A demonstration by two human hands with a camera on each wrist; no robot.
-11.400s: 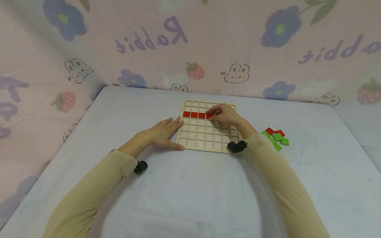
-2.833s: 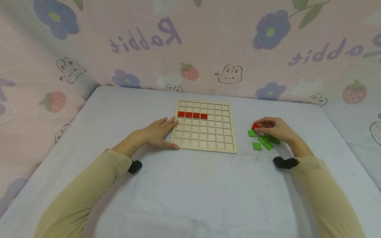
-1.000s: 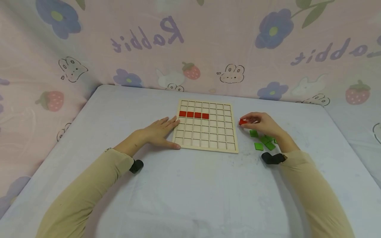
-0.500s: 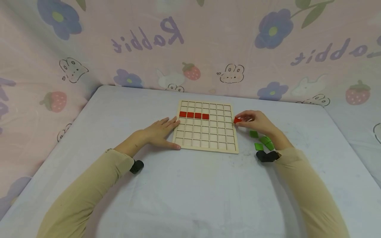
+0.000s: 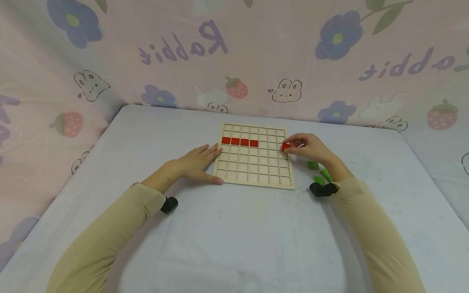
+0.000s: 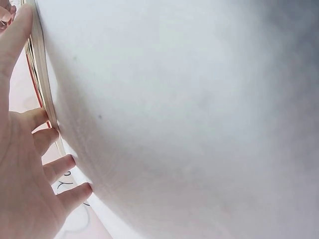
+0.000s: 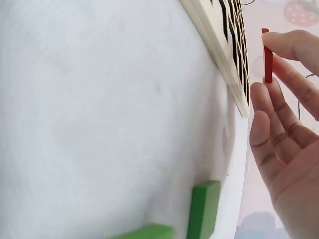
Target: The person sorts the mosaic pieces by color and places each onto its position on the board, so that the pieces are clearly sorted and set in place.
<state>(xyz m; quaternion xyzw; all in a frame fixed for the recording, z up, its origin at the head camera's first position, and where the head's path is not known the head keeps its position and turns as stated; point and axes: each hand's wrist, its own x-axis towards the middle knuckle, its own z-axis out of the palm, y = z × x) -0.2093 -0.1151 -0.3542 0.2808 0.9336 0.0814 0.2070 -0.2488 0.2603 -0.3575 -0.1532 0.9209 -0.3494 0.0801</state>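
A pale wooden grid board [image 5: 253,167] lies on the white table in the head view. Red square tiles [image 5: 239,142] fill the four leftmost cells of its third row from the back. My right hand [image 5: 309,147] pinches another red tile [image 7: 268,59] between thumb and fingertips, over the board's right edge. In the right wrist view that tile is seen edge-on. My left hand [image 5: 198,165] lies with spread fingers at the board's left edge, thumb by the near left corner. The left wrist view shows its fingertips [image 6: 75,196] along the board's side [image 6: 42,74].
Green square tiles [image 5: 313,165] lie right of the board, partly hidden by the right forearm and its black wrist camera [image 5: 324,189]. Another black wrist camera [image 5: 169,205] sits on the left wrist. A printed rabbit-and-flower cloth [image 5: 249,61] hangs behind the table.
A fourth red tile was set into the row earlier. My right hand then picked another red tile from the pile and carried it left to the board's right edge. The left hand stays put.
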